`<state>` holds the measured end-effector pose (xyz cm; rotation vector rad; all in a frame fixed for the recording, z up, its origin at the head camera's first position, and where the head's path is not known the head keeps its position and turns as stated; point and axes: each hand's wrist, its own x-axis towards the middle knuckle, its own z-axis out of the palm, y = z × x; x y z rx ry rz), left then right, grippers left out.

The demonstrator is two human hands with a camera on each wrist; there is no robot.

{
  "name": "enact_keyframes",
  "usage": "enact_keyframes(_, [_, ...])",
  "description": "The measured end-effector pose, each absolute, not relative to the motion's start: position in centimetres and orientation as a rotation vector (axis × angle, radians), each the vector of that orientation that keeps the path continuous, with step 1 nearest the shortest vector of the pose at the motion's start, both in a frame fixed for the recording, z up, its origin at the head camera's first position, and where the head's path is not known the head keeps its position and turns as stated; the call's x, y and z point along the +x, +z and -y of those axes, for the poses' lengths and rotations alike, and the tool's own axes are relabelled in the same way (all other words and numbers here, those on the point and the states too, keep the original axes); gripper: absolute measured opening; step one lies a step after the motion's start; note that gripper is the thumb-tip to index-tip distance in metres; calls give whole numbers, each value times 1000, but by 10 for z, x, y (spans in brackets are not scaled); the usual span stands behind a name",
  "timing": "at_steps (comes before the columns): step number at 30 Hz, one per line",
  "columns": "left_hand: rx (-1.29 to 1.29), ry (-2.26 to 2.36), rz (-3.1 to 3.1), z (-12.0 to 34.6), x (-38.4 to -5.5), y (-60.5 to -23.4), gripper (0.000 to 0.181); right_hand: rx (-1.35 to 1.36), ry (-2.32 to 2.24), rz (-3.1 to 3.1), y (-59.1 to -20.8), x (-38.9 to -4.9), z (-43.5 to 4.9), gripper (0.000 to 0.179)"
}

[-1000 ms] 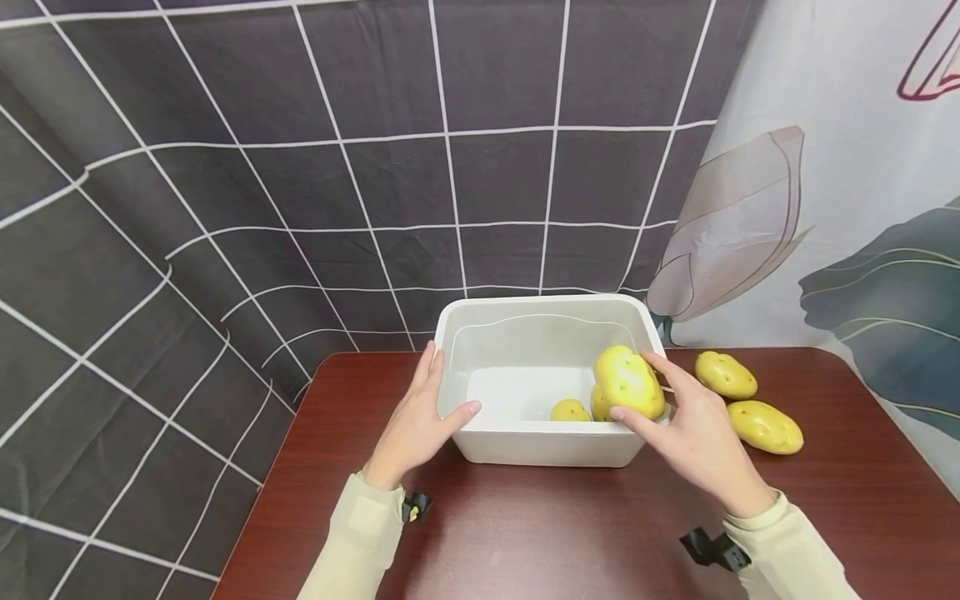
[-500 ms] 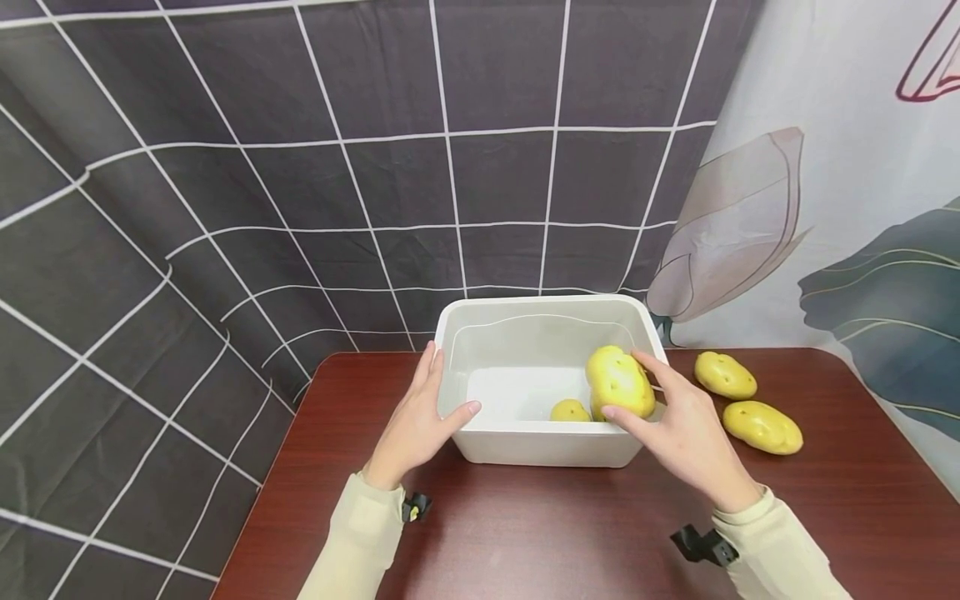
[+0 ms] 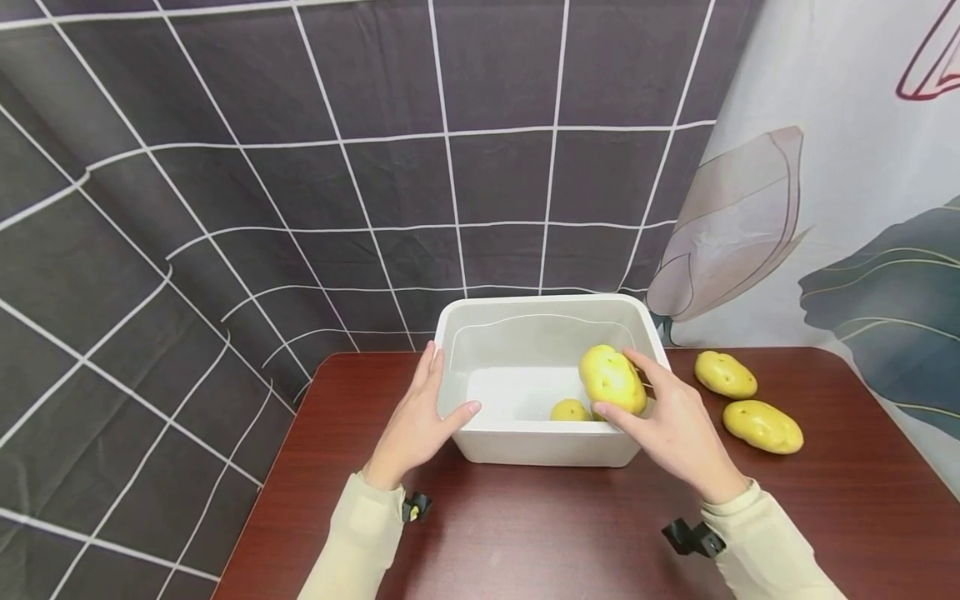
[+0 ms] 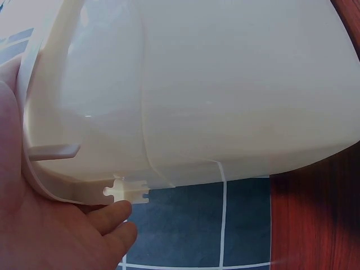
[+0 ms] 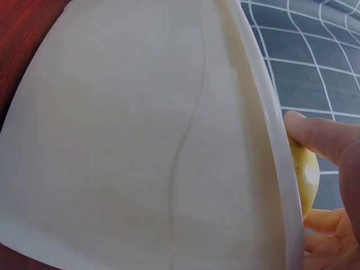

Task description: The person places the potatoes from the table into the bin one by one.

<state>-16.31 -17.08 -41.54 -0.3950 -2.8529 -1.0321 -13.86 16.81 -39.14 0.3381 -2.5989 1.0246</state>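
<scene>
Nearest: two cream sleeves [image 3: 352,533] over a reddish-brown, wood-look table [image 3: 540,542], small black devices [image 3: 693,540] at the wrists. Left hand [image 3: 416,423]: fingers long and straight along the outer left end of a pale grey, deep rectangular plastic bin [image 3: 547,448], thumb spread wide at the near rim; it straddles the corner and lifts nothing, likely to steady the bin. Right hand [image 3: 675,429]: thumb on the near side, fingers on the far side, parted just the width of the glossy yellow, knobbly oval potato [image 3: 611,379] gripped between them, inside the bin's right end. Gripping opposite sides probably gives best purchase on such smooth skin. Just left of it, a yellow, rounded potato [image 3: 570,410] low in the bin, partly cut off by the near wall. Whether another sits beneath the held one: hidden. Outside, right of the bin on the table, a yellow oblong potato [image 3: 762,427], and just beyond it a yellow, dimpled oval potato [image 3: 725,375]; that side suits the right hand's reach, I judge. Farthest: dark grey cloth with white grid lines [image 3: 390,183], and white cloth printed with leaf shapes [image 3: 750,225].
</scene>
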Motion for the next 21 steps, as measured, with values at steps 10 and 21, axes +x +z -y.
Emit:
enact_keyframes(10, [-388, -1039, 2857, 171, -163, -415, 98, 355, 979, 2596, -394, -143, -166, 78])
enact_keyframes(21, [-393, -1039, 2854, 171, -163, -415, 99, 393, 905, 2627, -394, -148, -164, 78])
